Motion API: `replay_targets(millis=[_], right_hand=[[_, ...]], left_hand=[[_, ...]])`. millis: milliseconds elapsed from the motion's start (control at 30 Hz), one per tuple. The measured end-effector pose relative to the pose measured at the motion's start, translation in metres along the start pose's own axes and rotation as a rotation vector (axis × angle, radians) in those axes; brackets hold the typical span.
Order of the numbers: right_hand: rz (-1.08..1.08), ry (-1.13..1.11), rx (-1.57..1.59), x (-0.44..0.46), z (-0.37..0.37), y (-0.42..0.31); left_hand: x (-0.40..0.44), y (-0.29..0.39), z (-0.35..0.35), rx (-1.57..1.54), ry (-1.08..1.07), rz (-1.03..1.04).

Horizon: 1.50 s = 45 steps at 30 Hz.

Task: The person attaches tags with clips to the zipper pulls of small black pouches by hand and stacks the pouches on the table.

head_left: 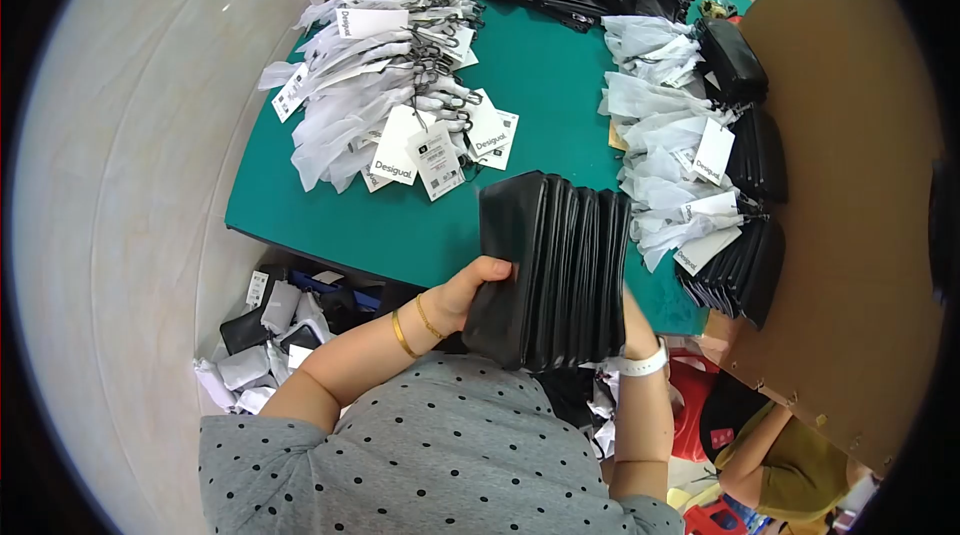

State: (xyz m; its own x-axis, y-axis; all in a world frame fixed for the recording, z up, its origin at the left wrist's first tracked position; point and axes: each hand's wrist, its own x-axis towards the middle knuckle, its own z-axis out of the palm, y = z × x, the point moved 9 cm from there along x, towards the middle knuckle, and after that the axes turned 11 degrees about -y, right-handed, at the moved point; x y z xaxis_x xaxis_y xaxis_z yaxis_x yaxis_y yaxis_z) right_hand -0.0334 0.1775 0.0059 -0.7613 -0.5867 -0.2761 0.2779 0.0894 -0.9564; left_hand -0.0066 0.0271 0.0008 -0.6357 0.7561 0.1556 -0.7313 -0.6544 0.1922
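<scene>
"Desigual" stands on an upper-left tag (378,23), on a long tag (398,140) left of the frame's centre, and on a right-hand tag (713,150). The print on the barcode tag (436,161), near centre, is too small to read.

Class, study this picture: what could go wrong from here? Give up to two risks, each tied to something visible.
1. The thick stack of flat, black, leather-like cases has the bare left hand on one side and the mostly hidden bare right hand at the other; if the grip loosened, middle cases might slip out.
2. A rectangular white paper tag shows close to the stack in this view, so it could be bent if knocked.
</scene>
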Motion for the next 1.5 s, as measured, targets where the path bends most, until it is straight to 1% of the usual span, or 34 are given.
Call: replay_targets(millis=[33,67,100,133,167,233,267,300,367,400,467,500,567,600,667,700,733,767,800,867,900,933,967,1000,1033,1100,1133,1200,1233,1300,1367,1433,1467,1500], right_hand=[[0.058,0.073,-0.223,0.003,-0.008,-0.018],[0.055,0.064,-0.221,0.006,-0.006,-0.027],[-0.084,0.223,-0.139,0.002,-0.018,-0.046],[-0.224,0.382,-0.056,-0.004,-0.032,-0.059],[-0.224,0.375,-0.056,-0.001,-0.032,-0.062],[-0.186,0.428,0.243,0.0,-0.039,-0.05],[-0.192,0.426,0.244,0.001,-0.038,-0.05],[-0.111,0.397,0.186,0.004,-0.033,-0.041],[-0.138,0.358,-0.134,0.004,-0.032,-0.029],[-0.157,0.352,-0.29,0.004,-0.028,-0.029],[0.097,0.361,-0.208,-0.007,-0.031,-0.009],[0.105,0.456,-0.401,-0.014,-0.035,-0.024],[-0.056,0.504,-0.814,-0.018,-0.043,-0.052],[-0.116,0.622,-0.91,-0.023,-0.051,-0.067],[-0.228,0.759,-0.743,-0.025,-0.06,-0.104],[-0.218,0.727,-0.622,-0.017,-0.054,-0.126],[-0.315,0.642,-0.772,-0.006,-0.034,-0.157],[-0.417,0.556,-0.918,0.006,-0.014,-0.182],[-0.503,0.529,-1.159,0.019,0.007,-0.203],[-0.467,0.443,-1.396,0.054,0.029,-0.212],[-0.315,0.351,-1.457,0.075,0.025,-0.199],[-0.328,0.354,-1.455,0.081,0.027,-0.199],[-0.195,0.285,-1.467,0.094,0.026,-0.19],[-0.059,0.213,-1.474,0.105,0.024,-0.18],[-0.066,0.214,-1.475,0.106,0.026,-0.181],[-0.173,0.3,-1.443,0.096,0.033,-0.185],[-0.194,0.312,-1.438,0.093,0.034,-0.186],[-0.163,0.319,-1.433,0.093,0.031,-0.185],[-0.127,0.322,-1.431,0.094,0.029,-0.182],[-0.185,0.335,-1.419,0.092,0.031,-0.182],[-0.24,0.344,-1.411,0.09,0.035,-0.185],[-0.299,0.339,-1.24,0.086,0.036,-0.189],[-0.302,0.342,-1.238,0.085,0.035,-0.188],[-0.364,0.361,-1.212,0.083,0.035,-0.19]], left_hand=[[0.004,0.009,0.004,0.033,0.03,0.019],[0.007,0.018,0.009,0.064,0.063,0.035],[0.015,0.029,0.025,0.068,0.067,0.04],[0.024,0.041,0.036,0.215,0.166,-0.028],[0.031,0.051,0.041,0.359,0.265,-0.098],[0.048,0.063,0.044,0.395,0.314,-0.157],[0.055,0.067,0.047,0.488,0.33,-0.165],[0.06,0.065,0.045,0.494,0.329,-0.163],[0.055,0.053,0.017,0.58,0.499,-0.275],[0.058,0.053,0.018,0.712,0.465,-0.233],[0.06,0.05,0.014,0.781,0.465,-0.241],[0.061,0.048,0.014,0.844,0.463,-0.254],[0.06,0.045,0.009,0.832,0.496,-0.27],[0.06,0.046,0.011,0.829,0.507,-0.224],[0.061,0.047,0.017,0.83,0.521,-0.173],[0.062,0.048,0.025,0.824,0.51,-0.13],[0.061,0.051,0.031,0.82,0.503,-0.086],[0.061,0.049,0.033,0.835,0.487,-0.124],[0.059,0.05,0.03,0.851,0.501,-0.128],[0.054,0.053,0.038,0.864,0.49,-0.119],[0.049,0.055,0.038,0.875,0.493,-0.113],[0.04,0.059,0.03,0.984,0.573,-0.169],[0.029,0.063,0.023,1.092,0.653,-0.224],[0.019,0.065,0.023,1.091,0.652,-0.157],[0.01,0.073,0.025,1.096,0.653,-0.153],[-0.003,0.084,0.046,1.09,0.47,-0.126],[-0.005,0.1,0.066,1.285,0.363,-0.126],[-0.011,0.143,0.101,1.707,0.301,-0.079],[-0.013,0.166,0.113,1.815,0.347,0.035],[-0.018,0.211,0.136,1.879,0.412,0.152],[-0.029,0.268,0.153,1.906,0.496,0.417],[-0.041,0.339,0.162,1.903,0.669,0.626],[-0.043,0.376,0.161,1.996,0.734,0.622],[-0.044,0.409,0.156,2.088,0.799,0.617]])
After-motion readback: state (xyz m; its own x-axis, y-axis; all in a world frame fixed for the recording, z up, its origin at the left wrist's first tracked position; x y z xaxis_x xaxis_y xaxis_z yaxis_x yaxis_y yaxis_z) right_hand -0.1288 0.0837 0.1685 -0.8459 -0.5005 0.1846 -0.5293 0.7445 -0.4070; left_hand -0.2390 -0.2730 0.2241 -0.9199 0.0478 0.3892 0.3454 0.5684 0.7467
